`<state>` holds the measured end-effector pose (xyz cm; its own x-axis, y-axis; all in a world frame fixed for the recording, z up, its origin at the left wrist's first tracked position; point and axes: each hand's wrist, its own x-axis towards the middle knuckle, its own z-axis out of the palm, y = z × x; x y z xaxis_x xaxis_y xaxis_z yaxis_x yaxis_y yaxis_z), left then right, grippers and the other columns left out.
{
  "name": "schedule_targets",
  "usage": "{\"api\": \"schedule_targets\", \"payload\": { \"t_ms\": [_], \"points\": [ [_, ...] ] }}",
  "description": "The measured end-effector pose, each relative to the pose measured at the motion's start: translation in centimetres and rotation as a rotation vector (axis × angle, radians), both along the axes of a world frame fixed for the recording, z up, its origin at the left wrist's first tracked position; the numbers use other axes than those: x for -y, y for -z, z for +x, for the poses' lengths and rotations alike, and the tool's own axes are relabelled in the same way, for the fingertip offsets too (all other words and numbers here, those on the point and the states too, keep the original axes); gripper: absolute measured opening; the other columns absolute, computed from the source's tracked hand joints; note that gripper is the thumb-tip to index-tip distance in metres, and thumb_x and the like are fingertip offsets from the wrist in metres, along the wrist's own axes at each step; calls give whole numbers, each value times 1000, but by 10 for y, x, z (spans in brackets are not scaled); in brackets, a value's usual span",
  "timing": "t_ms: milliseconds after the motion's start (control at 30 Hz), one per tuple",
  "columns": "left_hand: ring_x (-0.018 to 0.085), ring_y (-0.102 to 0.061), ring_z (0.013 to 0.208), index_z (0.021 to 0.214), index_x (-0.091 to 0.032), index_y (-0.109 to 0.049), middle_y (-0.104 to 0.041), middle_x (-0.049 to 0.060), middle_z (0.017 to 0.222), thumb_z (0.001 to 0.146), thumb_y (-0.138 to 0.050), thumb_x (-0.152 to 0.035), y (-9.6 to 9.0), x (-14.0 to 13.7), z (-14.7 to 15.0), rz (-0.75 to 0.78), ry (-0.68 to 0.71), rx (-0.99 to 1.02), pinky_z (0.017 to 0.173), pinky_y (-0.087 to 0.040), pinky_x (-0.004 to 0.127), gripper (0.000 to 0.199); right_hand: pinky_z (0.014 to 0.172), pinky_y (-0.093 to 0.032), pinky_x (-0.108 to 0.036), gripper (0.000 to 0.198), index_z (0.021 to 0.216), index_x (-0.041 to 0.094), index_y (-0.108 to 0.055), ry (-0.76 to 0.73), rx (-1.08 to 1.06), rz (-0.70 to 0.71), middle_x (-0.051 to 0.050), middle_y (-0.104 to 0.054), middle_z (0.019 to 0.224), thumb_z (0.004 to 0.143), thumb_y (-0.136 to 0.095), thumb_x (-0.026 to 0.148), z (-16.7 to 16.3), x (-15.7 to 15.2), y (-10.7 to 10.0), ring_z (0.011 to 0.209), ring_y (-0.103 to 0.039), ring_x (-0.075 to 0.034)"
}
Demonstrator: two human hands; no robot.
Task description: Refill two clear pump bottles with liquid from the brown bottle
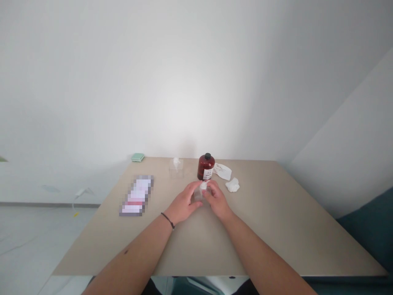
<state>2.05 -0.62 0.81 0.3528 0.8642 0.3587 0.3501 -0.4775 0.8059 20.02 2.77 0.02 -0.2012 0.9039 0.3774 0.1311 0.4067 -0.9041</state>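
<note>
My left hand (185, 201) is wrapped around the left side of a small clear bottle (198, 193) with a white pump top (203, 186). On the other side, my right hand (217, 199) has its thumb and fingers closed about the pump top. The bottle is upright on or just above the table; I cannot tell which. Much of its body is hidden by my hands. Right behind it stands a dark red-brown bottle (205, 167) with a black cap and a white label.
A clear container with a white top (176, 163) stands at the back. Crumpled tissue (232, 184) and a flat white packet (223, 171) lie right of the brown bottle. A blurred phone (136, 196) lies left on the table (270, 221). Small green pads (138, 157) sit at the back-left corner.
</note>
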Motion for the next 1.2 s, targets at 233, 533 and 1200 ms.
{"api": "schedule_targets", "payload": {
  "t_ms": [233,533,1200],
  "points": [
    [28,-43,141,153,-31,-26,-38,11,156,88,-63,-20,-1,0,0,48,-15,-89,117,-37,51,76,103,-42,-45,34,106,25,-61,4,-14,-46,-6,-59,111,82,-65,48,-2,0,2,110,-55,-26],
    [28,-50,134,145,-30,-37,-46,11,147,86,-64,-15,-2,0,0,79,-16,-92,113,-42,49,67,103,-42,-42,27,108,26,-63,-19,-35,26,-6,-59,113,88,-59,44,-1,1,2,114,-55,-25],
    [28,-52,131,145,-31,-38,-44,10,149,87,-62,-15,-6,1,0,32,2,-86,108,-47,47,65,99,-44,-45,32,109,25,-58,11,-26,-43,-5,-60,109,82,-65,41,-2,2,4,107,-57,-25]
  ]
}}
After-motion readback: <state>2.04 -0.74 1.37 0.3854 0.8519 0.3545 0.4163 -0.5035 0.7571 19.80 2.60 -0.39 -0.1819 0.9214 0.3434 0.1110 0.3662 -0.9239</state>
